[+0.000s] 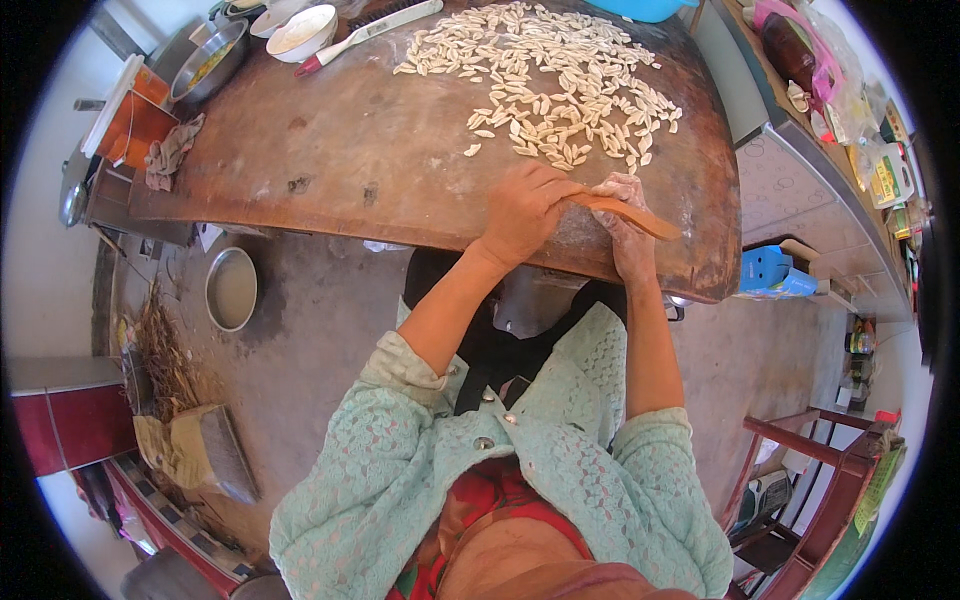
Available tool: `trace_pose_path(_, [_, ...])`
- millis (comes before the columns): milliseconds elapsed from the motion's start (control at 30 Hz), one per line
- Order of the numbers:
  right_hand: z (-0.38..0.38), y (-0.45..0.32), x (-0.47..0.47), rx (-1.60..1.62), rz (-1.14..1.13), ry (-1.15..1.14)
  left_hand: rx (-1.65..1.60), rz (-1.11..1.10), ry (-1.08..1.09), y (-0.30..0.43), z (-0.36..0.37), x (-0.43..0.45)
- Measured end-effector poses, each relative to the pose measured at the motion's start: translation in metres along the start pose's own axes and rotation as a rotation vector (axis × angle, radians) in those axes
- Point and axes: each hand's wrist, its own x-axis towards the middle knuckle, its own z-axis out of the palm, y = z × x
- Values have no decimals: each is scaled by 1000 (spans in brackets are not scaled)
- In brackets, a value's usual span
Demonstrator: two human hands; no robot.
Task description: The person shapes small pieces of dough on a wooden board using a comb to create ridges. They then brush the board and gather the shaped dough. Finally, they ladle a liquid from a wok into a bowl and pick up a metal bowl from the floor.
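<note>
My left hand (527,208) grips one end of a curved, flat wooden tool (637,217), perhaps a comb, low over the near edge of the wooden table (337,150). My flour-dusted right hand (628,221) is around the tool's middle, its fingers partly hidden behind it. I cannot tell whether dough lies between those fingers and the wood. Just beyond both hands, many small, ridged, shell-shaped dough pieces (570,90) are spread over the tabletop, with loose flour among them.
At the back left are a white bowl of flour (302,34), a brush (367,36), and a metal bowl of food (210,64). An orange bucket (135,112) and a cloth (172,150) stand left. A blue basin (641,7) sits behind the dough. A metal basin (231,289) rests on the floor.
</note>
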Motion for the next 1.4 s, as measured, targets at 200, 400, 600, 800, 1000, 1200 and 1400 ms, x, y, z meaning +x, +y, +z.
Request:
trace_pose_path(200, [0, -16, 2, 831, 379, -76, 165, 130, 68, -5, -12, -5])
trace_pose_path(400, [-3, -34, 11, 639, 444, -314, 189, 88, 118, -10, -13, -6])
trace_pose_path(600, [5, -37, 9, 679, 409, -192, 1, -270, 286, -4, -6, -1])
trace_pose_path(800, [5, -31, 6, 596, 374, -201, -72, -300, 129, 9, -3, -3])
trace_pose_path(1000, [5, -29, 5, 575, 391, -193, -98, -442, 186, 6, 6, -5])
trace_pose_path(1200, [-22, -30, 0, 412, 330, 344, 335, -241, 53, -35, -60, -11])
trace_pose_path(1400, [-119, 9, -14, 84, 399, 469, 645, -364, -388, -55, -114, -48])
